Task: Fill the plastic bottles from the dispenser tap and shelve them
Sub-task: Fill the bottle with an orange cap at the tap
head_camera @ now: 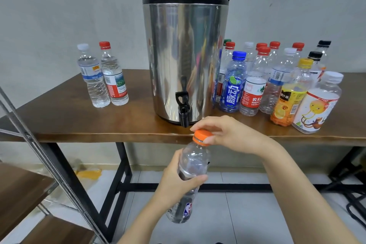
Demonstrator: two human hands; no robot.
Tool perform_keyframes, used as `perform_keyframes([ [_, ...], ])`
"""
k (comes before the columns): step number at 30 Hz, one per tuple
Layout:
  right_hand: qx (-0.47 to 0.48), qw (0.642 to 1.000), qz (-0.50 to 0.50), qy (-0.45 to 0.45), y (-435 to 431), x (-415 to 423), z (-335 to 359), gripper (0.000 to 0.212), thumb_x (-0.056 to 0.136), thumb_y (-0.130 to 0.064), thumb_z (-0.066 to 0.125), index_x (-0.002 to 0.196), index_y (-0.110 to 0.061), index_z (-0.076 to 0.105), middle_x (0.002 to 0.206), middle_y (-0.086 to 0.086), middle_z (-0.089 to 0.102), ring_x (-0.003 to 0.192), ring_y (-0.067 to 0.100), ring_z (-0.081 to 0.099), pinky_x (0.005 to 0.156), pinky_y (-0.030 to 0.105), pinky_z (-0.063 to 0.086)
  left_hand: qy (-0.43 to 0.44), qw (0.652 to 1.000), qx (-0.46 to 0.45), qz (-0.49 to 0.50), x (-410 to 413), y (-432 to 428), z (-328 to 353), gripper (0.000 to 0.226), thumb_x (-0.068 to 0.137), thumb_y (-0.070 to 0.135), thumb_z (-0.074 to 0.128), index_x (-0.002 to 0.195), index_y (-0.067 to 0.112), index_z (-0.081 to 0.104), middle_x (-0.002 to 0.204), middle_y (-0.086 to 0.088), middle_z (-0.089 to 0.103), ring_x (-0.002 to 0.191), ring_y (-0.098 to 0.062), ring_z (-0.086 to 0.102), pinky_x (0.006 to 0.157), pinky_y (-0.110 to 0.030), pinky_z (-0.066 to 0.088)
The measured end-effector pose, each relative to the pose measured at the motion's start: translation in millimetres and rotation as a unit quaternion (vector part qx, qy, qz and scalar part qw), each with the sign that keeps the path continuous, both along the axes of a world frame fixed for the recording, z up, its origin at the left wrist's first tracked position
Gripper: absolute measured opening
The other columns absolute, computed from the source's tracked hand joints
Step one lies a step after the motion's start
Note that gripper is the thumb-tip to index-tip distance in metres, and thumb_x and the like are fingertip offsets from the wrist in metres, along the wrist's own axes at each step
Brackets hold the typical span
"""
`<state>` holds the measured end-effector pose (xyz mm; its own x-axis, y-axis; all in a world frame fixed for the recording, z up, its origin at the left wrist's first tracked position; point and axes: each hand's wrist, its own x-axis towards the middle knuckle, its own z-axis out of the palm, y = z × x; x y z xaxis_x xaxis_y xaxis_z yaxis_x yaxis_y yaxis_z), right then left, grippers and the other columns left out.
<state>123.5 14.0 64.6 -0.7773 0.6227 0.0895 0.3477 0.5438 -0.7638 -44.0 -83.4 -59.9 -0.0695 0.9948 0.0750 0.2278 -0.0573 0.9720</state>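
Head-worn view, close, facing dispenser [185, 61]

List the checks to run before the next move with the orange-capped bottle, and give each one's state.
1. Left hand grip on the clear plastic bottle: ok, fingers wrap its body.
2. Right hand grip on the round orange cap: ok, fingertips pinch it.
3. Cap removed for filling: not ok, it sits on the neck.
4. Bottle mouth under the black tap of the steel dispenser: not ok, the bottle is held below and in front of the table edge.
5. Tap not running: ok, no stream is visible.
6. Bottle's fill level: cannot tell.
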Motion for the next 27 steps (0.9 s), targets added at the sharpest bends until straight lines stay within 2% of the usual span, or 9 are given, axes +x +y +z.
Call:
perform_keyframes([
  [3, -0.056, 0.997, 0.018, 0.053, 0, 0, -2, 0.039, 0.090, 0.005, 0.063, 0.117, -0.024, 0.064, 0.123, -0.005, 0.065, 0.117, 0.004, 0.060, 0.095, 0.017, 0.047, -0.011, 1.000, -0.003, 0.013, -4, 1, -5, 0.064, 0.072, 0.021, 0.087, 0.125, 0.032, 0.053, 0.109, 0.012, 0.071, 0.102, -0.007, 0.067, 0.084, -0.018, 0.052],
  [5, -0.092, 0.988, -0.032, 0.119, 2, -2, -10, 0.038, 0.091, 0.003, 0.061, 0.117, -0.025, 0.065, 0.122, -0.004, 0.067, 0.115, 0.005, 0.061, 0.091, 0.017, 0.049, -0.012, 0.999, -0.010, 0.047, -5, 2, -12, 0.063, 0.073, 0.015, 0.088, 0.123, 0.031, 0.055, 0.105, 0.013, 0.071, 0.098, -0.005, 0.068, 0.078, -0.015, 0.051],
  [7, -0.049, 0.980, -0.125, 0.144, 13, -5, -25, 0.036, 0.091, 0.000, 0.063, 0.117, -0.025, 0.065, 0.121, -0.003, 0.066, 0.114, 0.010, 0.062, 0.092, 0.020, 0.050, 0.005, 0.995, -0.022, 0.093, -6, 3, -18, 0.063, 0.070, 0.019, 0.090, 0.120, 0.035, 0.054, 0.104, 0.015, 0.070, 0.094, 0.002, 0.066, 0.075, -0.014, 0.050],
  [9, 0.077, 0.967, -0.228, 0.085, 28, -4, -44, 0.036, 0.090, -0.006, 0.067, 0.123, -0.020, 0.064, 0.125, 0.000, 0.063, 0.116, 0.017, 0.059, 0.099, 0.024, 0.046, 0.023, 0.990, -0.024, 0.139, -6, 4, -26, 0.072, 0.066, 0.026, 0.091, 0.123, 0.040, 0.050, 0.112, 0.019, 0.065, 0.096, 0.004, 0.063, 0.082, -0.021, 0.051],
  [11, 0.146, 0.945, -0.291, 0.019, 39, -2, -58, 0.040, 0.091, -0.011, 0.068, 0.130, -0.016, 0.060, 0.131, 0.002, 0.058, 0.121, 0.020, 0.053, 0.099, 0.024, 0.039, 0.041, 0.985, -0.017, 0.168, -8, 6, -31, 0.084, 0.064, 0.032, 0.091, 0.131, 0.045, 0.042, 0.120, 0.022, 0.060, 0.105, -0.001, 0.061, 0.091, -0.029, 0.052],
  [14, 0.156, 0.934, -0.320, -0.023, 46, -1, -69, 0.046, 0.092, -0.015, 0.066, 0.137, -0.016, 0.054, 0.140, 0.001, 0.052, 0.127, 0.020, 0.048, 0.103, 0.030, 0.039, 0.049, 0.981, 0.009, 0.188, -8, 12, -27, 0.082, 0.066, 0.032, 0.090, 0.129, 0.051, 0.041, 0.120, 0.025, 0.059, 0.107, 0.000, 0.059, 0.091, -0.031, 0.052],
  [22, 0.171, 0.929, -0.316, -0.092, 61, -5, -75, 0.045, 0.096, -0.018, 0.062, 0.139, -0.016, 0.052, 0.143, 0.001, 0.050, 0.129, 0.019, 0.044, 0.103, 0.034, 0.041, 0.067, 0.975, 0.036, 0.211, -2, 32, -14, 0.079, 0.069, 0.031, 0.089, 0.126, 0.048, 0.038, 0.119, 0.028, 0.055, 0.106, 0.005, 0.057, 0.081, -0.017, 0.047],
  [24, 0.170, 0.928, -0.317, -0.101, 63, -5, -76, 0.044, 0.096, -0.019, 0.061, 0.139, -0.016, 0.052, 0.142, 0.001, 0.051, 0.128, 0.019, 0.045, 0.101, 0.034, 0.042, 0.081, 0.970, 0.032, 0.225, -2, 31, -14, 0.078, 0.069, 0.034, 0.089, 0.125, 0.049, 0.036, 0.116, 0.029, 0.055, 0.104, 0.002, 0.058, 0.078, -0.018, 0.046],
  [27, 0.174, 0.926, -0.317, -0.104, 66, -5, -77, 0.043, 0.097, -0.019, 0.060, 0.139, -0.016, 0.053, 0.143, 0.001, 0.051, 0.129, 0.020, 0.044, 0.101, 0.035, 0.041, 0.125, 0.961, 0.019, 0.246, -4, 29, -15, 0.075, 0.070, 0.040, 0.086, 0.129, 0.041, 0.040, 0.118, 0.022, 0.057, 0.100, -0.004, 0.059, 0.074, -0.022, 0.042],
])
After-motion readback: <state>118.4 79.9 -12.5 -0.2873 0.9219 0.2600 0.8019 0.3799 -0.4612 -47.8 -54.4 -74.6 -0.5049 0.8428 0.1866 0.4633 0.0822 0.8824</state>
